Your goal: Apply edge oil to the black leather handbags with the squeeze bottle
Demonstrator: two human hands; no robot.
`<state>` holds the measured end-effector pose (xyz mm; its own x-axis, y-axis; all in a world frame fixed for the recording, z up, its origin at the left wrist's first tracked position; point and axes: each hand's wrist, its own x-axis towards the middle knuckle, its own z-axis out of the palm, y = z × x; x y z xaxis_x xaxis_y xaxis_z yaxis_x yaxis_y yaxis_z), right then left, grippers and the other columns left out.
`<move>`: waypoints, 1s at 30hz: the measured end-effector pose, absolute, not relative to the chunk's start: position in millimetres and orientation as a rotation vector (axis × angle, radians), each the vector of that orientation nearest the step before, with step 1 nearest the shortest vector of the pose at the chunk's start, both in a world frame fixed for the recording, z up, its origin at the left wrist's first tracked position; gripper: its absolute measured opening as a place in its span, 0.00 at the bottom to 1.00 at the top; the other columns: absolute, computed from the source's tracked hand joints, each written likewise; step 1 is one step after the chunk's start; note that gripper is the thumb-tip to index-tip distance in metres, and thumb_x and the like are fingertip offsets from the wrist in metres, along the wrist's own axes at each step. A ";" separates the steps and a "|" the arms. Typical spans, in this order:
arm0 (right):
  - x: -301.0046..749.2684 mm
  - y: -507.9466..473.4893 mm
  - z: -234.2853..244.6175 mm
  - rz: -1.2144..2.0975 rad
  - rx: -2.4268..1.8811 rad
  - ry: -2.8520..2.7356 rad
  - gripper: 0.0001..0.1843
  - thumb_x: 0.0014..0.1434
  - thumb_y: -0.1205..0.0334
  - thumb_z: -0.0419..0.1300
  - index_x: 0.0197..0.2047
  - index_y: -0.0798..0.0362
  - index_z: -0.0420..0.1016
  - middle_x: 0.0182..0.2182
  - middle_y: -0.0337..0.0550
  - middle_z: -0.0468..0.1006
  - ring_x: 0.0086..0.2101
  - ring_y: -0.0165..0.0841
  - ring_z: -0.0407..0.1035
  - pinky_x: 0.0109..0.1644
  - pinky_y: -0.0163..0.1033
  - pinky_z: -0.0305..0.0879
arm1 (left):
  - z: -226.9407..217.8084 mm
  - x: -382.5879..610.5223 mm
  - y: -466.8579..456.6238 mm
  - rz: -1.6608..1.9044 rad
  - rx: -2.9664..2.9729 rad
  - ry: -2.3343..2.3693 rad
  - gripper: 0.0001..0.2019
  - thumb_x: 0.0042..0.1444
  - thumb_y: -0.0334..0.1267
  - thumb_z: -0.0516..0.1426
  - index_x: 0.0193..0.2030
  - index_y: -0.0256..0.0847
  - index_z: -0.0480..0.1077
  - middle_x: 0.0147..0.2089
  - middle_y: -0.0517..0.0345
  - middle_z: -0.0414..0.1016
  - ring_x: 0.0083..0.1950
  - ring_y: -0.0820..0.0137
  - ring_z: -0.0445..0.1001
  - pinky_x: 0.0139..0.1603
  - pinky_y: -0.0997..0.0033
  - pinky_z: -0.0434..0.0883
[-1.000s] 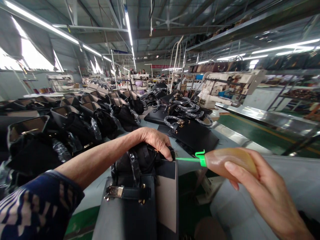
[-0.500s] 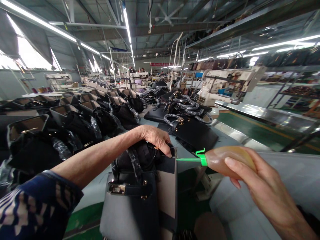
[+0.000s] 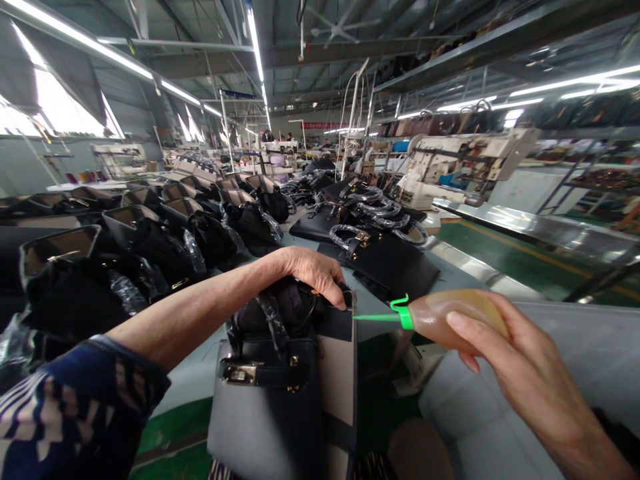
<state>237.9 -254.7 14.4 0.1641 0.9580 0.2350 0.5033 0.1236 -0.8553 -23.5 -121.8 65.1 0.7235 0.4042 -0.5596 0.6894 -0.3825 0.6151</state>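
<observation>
My left hand (image 3: 314,271) grips the top edge of a black and beige handbag (image 3: 290,393) that stands upright in front of me, fingers curled over its rim and plastic-wrapped handles. My right hand (image 3: 520,373) is wrapped round a soft amber squeeze bottle (image 3: 450,319) with a green cap and a long green nozzle (image 3: 373,317). The nozzle tip points at the bag's upper right corner, just below my left fingers.
Rows of open black handbags (image 3: 150,240) fill the table on the left. Flat black bags with wrapped handles (image 3: 380,253) lie behind. A sewing machine (image 3: 450,170) stands at the right, beside a green-floored aisle (image 3: 500,253). A grey surface (image 3: 575,333) lies under my right arm.
The handbag has risen slightly and shifted right in view. The nozzle tip stays at the bag's upper corner. Both hands keep their grip.
</observation>
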 end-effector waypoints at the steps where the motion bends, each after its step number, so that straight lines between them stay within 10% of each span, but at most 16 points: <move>1: 238.1 -254.0 14.6 0.608 -1.508 -1.469 0.25 0.54 0.37 0.60 0.41 0.50 0.69 0.18 0.34 0.68 0.21 0.35 0.63 0.23 0.37 0.59 | 65.3 -23.1 -122.2 -0.400 2.023 0.837 0.14 0.47 0.47 0.61 0.33 0.37 0.73 0.21 0.67 0.66 0.23 0.76 0.62 0.25 0.77 0.60; 30: 234.2 -256.1 14.4 0.425 -1.525 -1.479 0.20 0.54 0.39 0.59 0.38 0.48 0.69 0.22 0.33 0.71 0.23 0.35 0.65 0.25 0.37 0.60 | 65.8 -24.4 -120.6 -0.380 2.112 0.870 0.13 0.49 0.47 0.60 0.31 0.37 0.71 0.19 0.68 0.62 0.22 0.77 0.60 0.23 0.76 0.57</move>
<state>234.2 -256.1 14.4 0.2122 0.9126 0.3495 0.5876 0.1666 -0.7918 -24.4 -120.6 65.8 0.7179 0.4543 -0.5274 0.6956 -0.4409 0.5672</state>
